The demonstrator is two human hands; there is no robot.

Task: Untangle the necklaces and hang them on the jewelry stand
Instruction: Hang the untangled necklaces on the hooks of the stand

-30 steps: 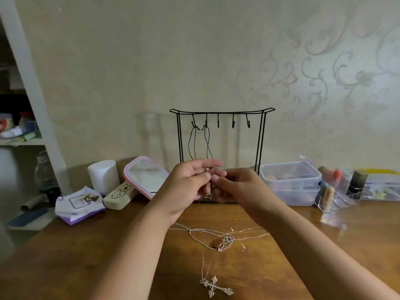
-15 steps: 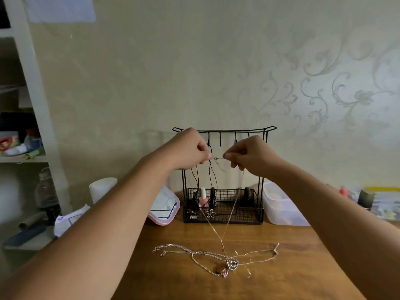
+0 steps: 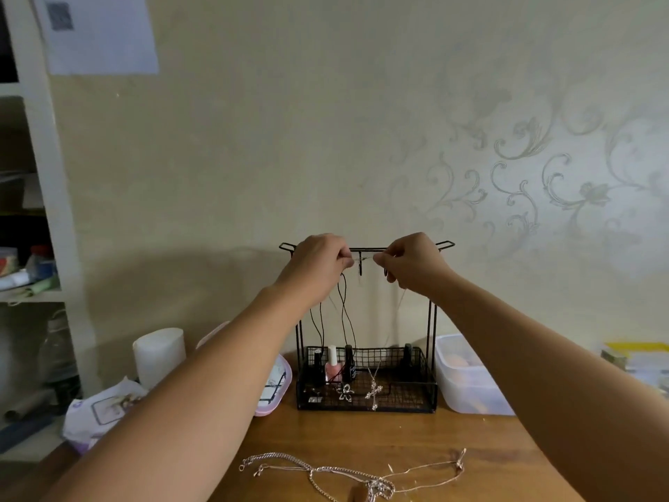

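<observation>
A black wire jewelry stand stands at the back of the wooden table. My left hand and my right hand are raised at its top bar, each pinching one end of a thin chain necklace stretched across a middle hook. That chain's cross pendant dangles low in front of the stand's basket. Black cord necklaces hang from the left hooks, one with a flower pendant. A tangle of silver chains lies on the table in front.
Nail polish bottles sit in the stand's basket. To the right is a clear plastic box; to the left a pink-rimmed mirror, a white cup and a tissue pack. A shelf unit fills the left edge.
Both hands rose from table height up to the stand's top bar, lifting the cross necklace off the table; its pendant now hangs by the basket. My view tilted upward.
</observation>
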